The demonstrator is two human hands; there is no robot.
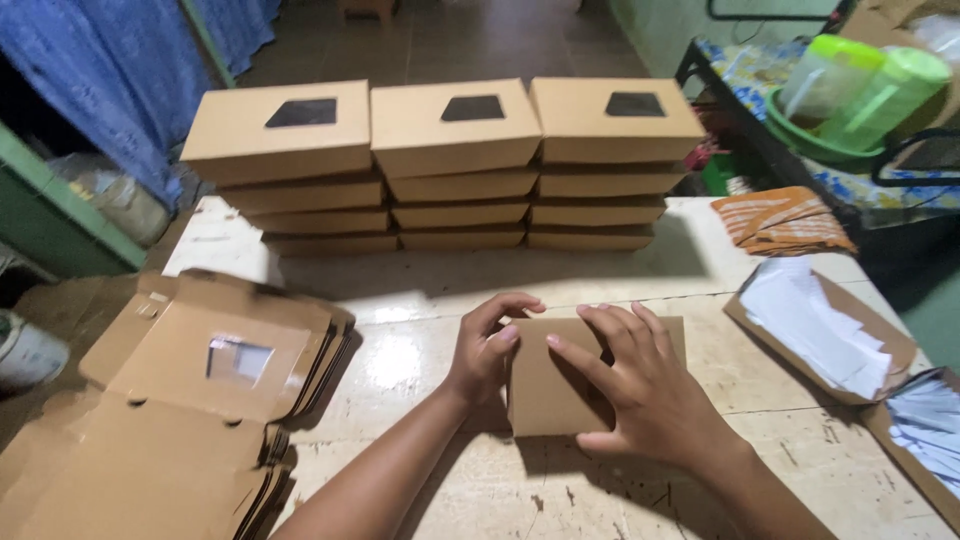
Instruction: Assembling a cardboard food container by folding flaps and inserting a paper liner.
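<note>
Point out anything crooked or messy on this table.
The flat cardboard blanks at the left are fanned unevenly and overhang the table edge. The three stacks of finished boxes stand fairly even. Nothing looks spilled or torn.

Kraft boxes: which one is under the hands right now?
The lone brown box at the table's near middle: left hand and right hand press on it. The others sit in three stacks behind, untouched.

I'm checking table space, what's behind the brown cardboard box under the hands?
Behind the brown cardboard box is bare table, then three stacks of windowed cardboard boxes. Whatever lies behind the stacks is hidden.
</note>
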